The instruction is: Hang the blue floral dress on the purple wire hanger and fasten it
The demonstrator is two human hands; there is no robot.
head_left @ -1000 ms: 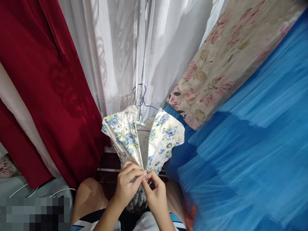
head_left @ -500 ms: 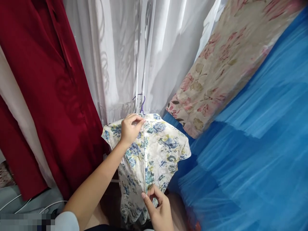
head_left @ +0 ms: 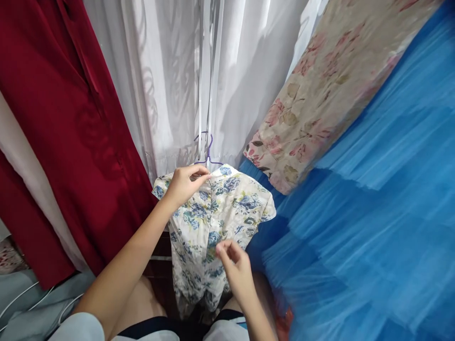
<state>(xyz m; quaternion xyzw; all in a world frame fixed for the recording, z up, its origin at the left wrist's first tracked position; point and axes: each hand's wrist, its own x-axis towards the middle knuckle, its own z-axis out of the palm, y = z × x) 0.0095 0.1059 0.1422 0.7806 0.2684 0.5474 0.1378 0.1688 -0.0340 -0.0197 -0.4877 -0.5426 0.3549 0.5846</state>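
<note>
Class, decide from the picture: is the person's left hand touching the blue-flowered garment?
Touching: the head view shows the left hand pinching the blue-flowered garment at its neckline.

Purple hanger [head_left: 211,143] carries floral dress [head_left: 213,220]

Even, moderately bright light, seemingly from above, whitens the folds of the white curtain [head_left: 245,61], where a broad grey shadow slants across the right panel. Curling shadows mark its left panel and the dark red fabric [head_left: 110,199]. The floral dress [head_left: 238,203] is well lit at the shoulders and reasonably sharp; the floor [head_left: 159,272] beneath sinks into gloom. Toward the right edge, the blue tulle [head_left: 355,237] looks soft and stretched.
</note>
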